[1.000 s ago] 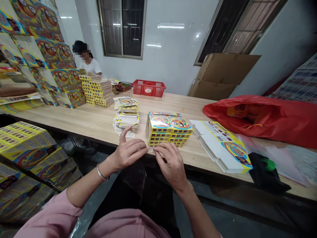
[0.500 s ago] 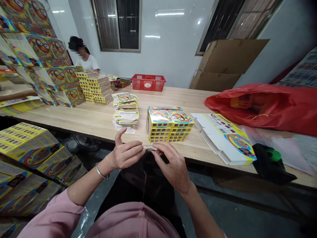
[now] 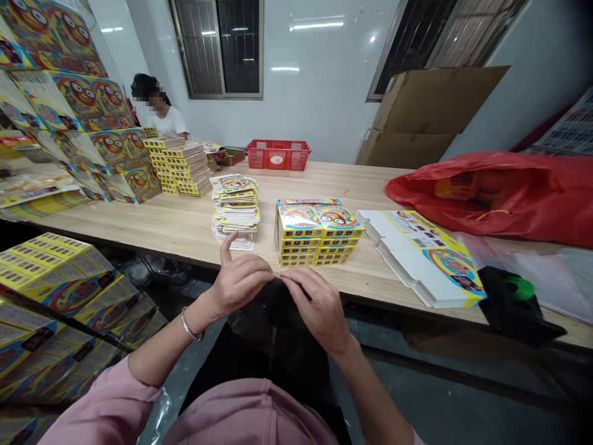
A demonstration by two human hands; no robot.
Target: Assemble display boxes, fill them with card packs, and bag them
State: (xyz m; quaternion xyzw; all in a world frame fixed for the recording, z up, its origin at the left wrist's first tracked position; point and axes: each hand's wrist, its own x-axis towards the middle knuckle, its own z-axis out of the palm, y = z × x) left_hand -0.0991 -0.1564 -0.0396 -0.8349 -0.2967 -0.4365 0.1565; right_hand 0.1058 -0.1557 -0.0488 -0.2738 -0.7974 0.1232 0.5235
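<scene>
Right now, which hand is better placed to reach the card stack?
Probably the left hand: it is nearer the card stack, while the right hand is nearer the block of boxes.

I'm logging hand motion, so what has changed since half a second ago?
The left hand and right hand have drawn closer, narrowing the gap between them; no release is visible. The forearm at far left has left view. The boxes before them, card stack and red basket stayed put.

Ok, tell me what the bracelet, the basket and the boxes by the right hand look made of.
Bracelet: probably polished metal, from its silvery shine. Basket: likely smooth plastic, with perforated ends. Boxes: seemingly glossy printed cardboard, flat faces with bright glare, perhaps film wrapped.
</scene>
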